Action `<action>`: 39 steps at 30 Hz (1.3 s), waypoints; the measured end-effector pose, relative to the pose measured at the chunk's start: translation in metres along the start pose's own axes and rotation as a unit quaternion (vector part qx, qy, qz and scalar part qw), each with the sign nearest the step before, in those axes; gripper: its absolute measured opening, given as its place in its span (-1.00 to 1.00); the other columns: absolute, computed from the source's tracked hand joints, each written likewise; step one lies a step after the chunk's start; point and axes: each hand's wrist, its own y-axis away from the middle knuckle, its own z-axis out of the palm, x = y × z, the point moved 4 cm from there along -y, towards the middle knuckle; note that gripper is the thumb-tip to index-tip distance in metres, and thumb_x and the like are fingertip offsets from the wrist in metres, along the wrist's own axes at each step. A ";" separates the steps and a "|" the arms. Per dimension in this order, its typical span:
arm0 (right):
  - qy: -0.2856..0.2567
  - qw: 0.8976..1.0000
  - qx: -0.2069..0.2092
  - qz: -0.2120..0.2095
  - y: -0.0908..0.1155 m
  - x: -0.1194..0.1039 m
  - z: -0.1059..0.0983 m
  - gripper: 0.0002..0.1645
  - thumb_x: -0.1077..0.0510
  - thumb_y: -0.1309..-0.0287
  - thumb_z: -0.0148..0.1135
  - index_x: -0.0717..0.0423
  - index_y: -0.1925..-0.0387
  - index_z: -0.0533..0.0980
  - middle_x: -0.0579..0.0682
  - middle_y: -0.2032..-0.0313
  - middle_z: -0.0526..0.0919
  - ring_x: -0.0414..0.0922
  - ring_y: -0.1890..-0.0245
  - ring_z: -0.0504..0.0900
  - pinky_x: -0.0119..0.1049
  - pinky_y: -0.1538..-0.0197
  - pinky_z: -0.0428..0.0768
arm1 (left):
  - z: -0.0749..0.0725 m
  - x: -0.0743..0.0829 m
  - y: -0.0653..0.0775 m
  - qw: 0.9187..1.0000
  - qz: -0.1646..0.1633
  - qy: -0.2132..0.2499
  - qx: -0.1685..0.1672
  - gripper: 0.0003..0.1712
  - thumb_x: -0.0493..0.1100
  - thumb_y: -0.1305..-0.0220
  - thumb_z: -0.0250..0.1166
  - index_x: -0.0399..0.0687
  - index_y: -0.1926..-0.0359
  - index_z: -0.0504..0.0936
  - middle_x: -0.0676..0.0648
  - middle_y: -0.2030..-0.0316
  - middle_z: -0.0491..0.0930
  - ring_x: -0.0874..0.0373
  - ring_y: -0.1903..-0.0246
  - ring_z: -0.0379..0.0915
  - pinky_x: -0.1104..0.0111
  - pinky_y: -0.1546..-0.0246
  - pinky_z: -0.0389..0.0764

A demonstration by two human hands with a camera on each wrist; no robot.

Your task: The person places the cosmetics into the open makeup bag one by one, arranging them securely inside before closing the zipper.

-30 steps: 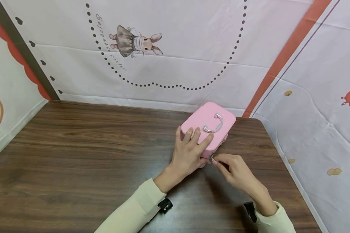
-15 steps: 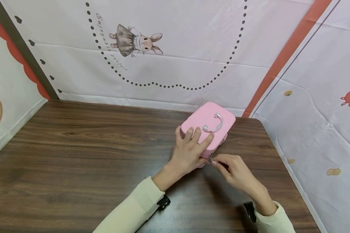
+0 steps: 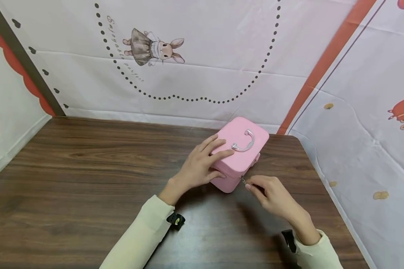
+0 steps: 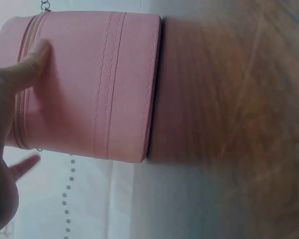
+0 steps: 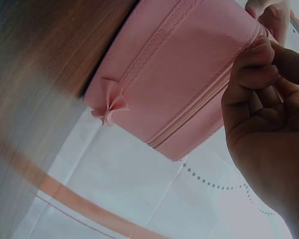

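A pink zip-up vanity case [image 3: 236, 162] stands at the right of the table, turned at an angle. Its lid carries a silver curved handle [image 3: 251, 143]. My left hand [image 3: 199, 165] lies against its left corner, fingers spread over the lid. In the left wrist view, the thumb [image 4: 30, 67] touches the side just by the zipper [image 4: 21, 119]. At the case's near right corner, my right hand [image 3: 277, 197] pinches the small metal zipper pull [image 3: 243, 179] between thumb and forefinger. A pink bow [image 5: 109, 103] sits low on the case's side in the right wrist view.
The dark wood-grain table [image 3: 104, 179] reaches far to the left of the case. Behind it hangs a white cloth [image 3: 202, 48] printed with a rabbit, and another printed cloth [image 3: 360, 149] borders the right edge. Black straps are on both wrists.
My left hand has slid leftward from the case's near corner, its thumb coming away from the zipper pull. My right hand keeps its pinch and hardly moves. The view has shifted slightly.
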 end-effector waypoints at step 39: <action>0.025 1.000 0.005 -0.003 0.001 -0.004 0.001 -0.71 0.41 -0.07 0.26 -0.08 0.46 0.50 -0.34 0.58 0.33 -0.41 0.60 0.31 -0.58 0.53 0.30 | 0.004 0.045 -0.009 0.986 -0.096 -0.122 0.052 -0.34 0.28 0.06 0.42 0.23 -0.10 0.54 -0.12 -0.07 0.41 -0.10 -0.16 0.25 0.17 0.37 0.50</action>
